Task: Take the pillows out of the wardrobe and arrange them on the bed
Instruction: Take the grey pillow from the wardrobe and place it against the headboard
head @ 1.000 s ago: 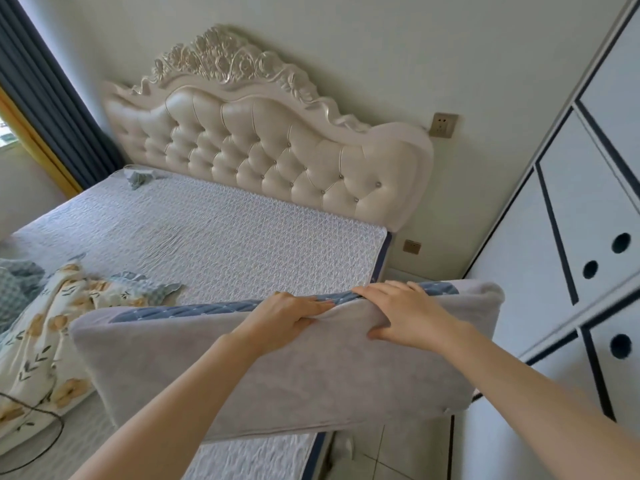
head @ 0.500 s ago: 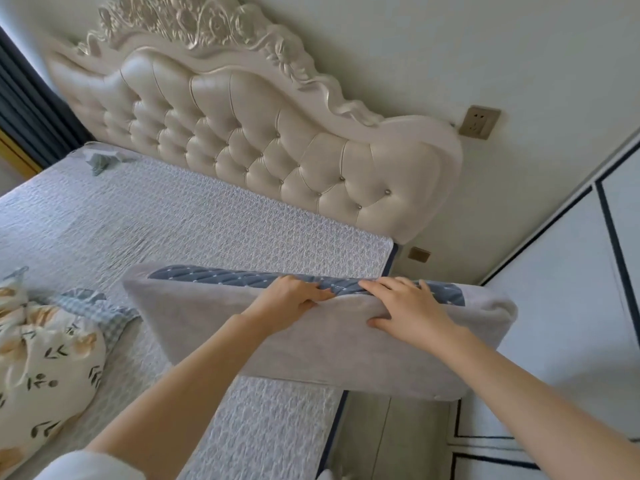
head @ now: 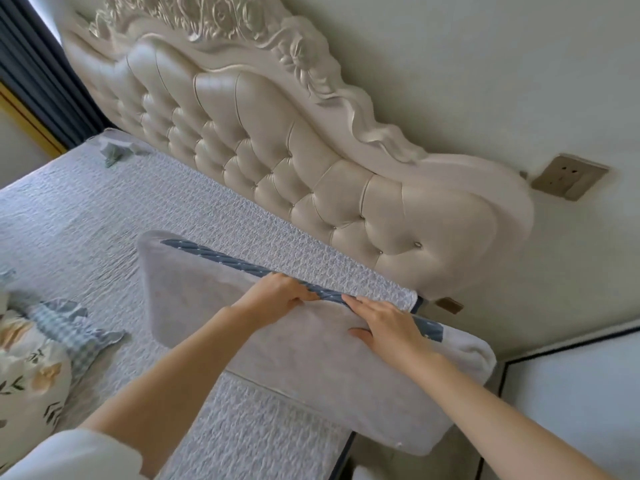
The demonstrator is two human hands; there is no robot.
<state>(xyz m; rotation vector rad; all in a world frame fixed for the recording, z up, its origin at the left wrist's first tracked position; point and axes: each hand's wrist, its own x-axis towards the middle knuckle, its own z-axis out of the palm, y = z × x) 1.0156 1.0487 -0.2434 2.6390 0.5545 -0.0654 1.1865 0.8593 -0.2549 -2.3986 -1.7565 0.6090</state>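
Note:
A long grey pillow (head: 284, 362) with a blue quilted edge is held over the right side of the bed (head: 104, 223), its right end overhanging the mattress edge. My left hand (head: 277, 296) grips its top edge near the middle, fingers curled over the blue strip. My right hand (head: 384, 327) holds the same edge just to the right, thumb on the grey face. A floral pillow (head: 27, 372) with a checked frill lies on the bed at the left.
The tufted cream headboard (head: 277, 161) stands behind the bed against the wall. The white wardrobe (head: 571, 393) with dark trim is at the right. A wall socket (head: 568, 176) sits right of the headboard. A small crumpled cloth (head: 116, 152) lies at the bed's far corner.
Both hands have carried the grey pillow forward over the bed toward the headboard, and the view has tilted and moved closer. The grip is unchanged.

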